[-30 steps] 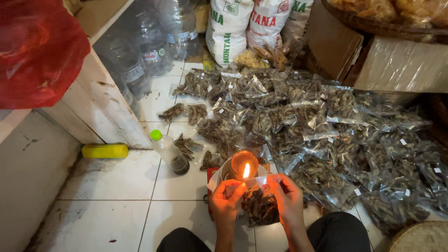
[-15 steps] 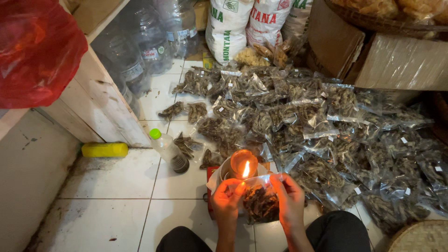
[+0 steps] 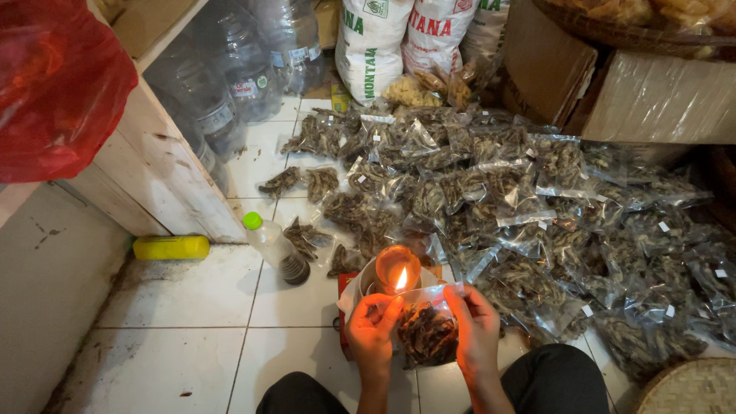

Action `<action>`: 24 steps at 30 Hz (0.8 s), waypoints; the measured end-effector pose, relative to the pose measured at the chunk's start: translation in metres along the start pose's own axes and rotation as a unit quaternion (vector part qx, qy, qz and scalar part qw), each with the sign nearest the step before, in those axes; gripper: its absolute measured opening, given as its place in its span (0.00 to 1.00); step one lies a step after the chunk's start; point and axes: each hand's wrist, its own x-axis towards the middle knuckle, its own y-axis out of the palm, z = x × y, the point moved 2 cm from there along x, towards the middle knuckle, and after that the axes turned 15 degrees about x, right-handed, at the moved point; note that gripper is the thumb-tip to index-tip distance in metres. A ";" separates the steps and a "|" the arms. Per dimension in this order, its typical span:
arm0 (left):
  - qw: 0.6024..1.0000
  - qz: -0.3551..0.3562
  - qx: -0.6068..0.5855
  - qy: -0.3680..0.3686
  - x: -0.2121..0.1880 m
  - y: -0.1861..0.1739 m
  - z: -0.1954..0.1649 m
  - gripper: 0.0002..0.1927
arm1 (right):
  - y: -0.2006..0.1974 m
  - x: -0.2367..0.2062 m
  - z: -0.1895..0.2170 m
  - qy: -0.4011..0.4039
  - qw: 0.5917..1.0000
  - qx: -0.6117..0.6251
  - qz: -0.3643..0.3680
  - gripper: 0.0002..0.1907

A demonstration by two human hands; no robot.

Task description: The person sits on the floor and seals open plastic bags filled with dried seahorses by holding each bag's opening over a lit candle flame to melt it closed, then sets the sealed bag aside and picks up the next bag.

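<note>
On the white tiled floor (image 3: 176,307) lie many filled packets (image 3: 498,199); the left hand (image 3: 371,328) and right hand (image 3: 475,326) pinch one clear bag (image 3: 425,326) at a candle flame (image 3: 401,279).

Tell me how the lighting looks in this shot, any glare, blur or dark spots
Head view: the flame glows orange onto the left hand, right hand and the small clear bag they hold; the flame itself is blown out. The heap of sealed bags glints with glare; the right edge falls into shadow. The white floor tiles are evenly lit; focus looks sharp.
</note>
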 end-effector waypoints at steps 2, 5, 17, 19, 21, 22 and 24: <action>1.000 0.000 -0.025 0.007 -0.001 0.002 0.000 0.09 | -0.001 0.000 -0.001 -0.006 1.000 0.009 -0.003 0.08; 0.999 0.000 -0.033 0.006 -0.002 0.003 0.000 0.09 | -0.003 0.001 -0.004 -0.004 0.999 0.023 -0.024 0.07; 0.999 0.014 -0.039 0.018 -0.005 0.007 0.000 0.08 | -0.015 0.000 -0.017 -0.021 0.995 0.059 -0.083 0.04; 0.999 0.009 -0.030 0.018 -0.005 0.007 0.002 0.08 | -0.018 0.000 -0.019 -0.029 0.994 0.049 -0.093 0.04; 0.999 0.005 -0.022 0.038 -0.003 0.008 0.003 0.09 | -0.021 0.001 -0.021 -0.031 0.994 0.051 -0.096 0.04; 0.999 0.003 -0.017 0.048 -0.003 0.008 0.004 0.09 | -0.023 0.001 -0.022 -0.032 0.993 0.052 -0.097 0.04; 0.999 0.001 -0.019 0.047 -0.002 0.009 0.008 0.08 | -0.025 0.001 -0.024 -0.026 0.993 0.061 -0.102 0.03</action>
